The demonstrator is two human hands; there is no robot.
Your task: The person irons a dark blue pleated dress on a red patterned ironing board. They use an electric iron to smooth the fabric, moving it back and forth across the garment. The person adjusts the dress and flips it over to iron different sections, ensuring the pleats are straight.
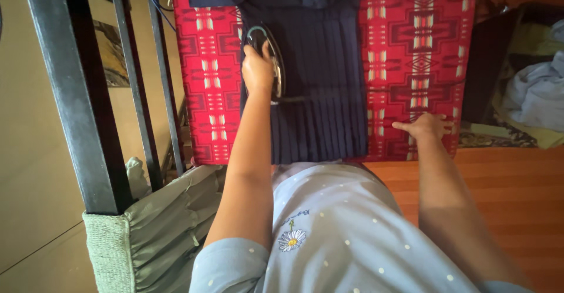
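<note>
A dark navy pleated garment [320, 81] lies spread on a red patterned cloth [414, 46] that covers the work surface. My left hand [257, 69] grips the handle of a dark clothes iron [267, 52], which rests on the left part of the garment, its cord trailing right. My right hand [426, 126] lies flat, fingers spread, on the red cloth just right of the garment's lower edge, holding nothing.
Black metal bars [76, 93] stand at the left, with grey-green fabric [170, 222] bunched below them. A pile of light blue and dark clothes [531, 87] lies at the right. An orange striped mat [505, 187] runs below the red cloth.
</note>
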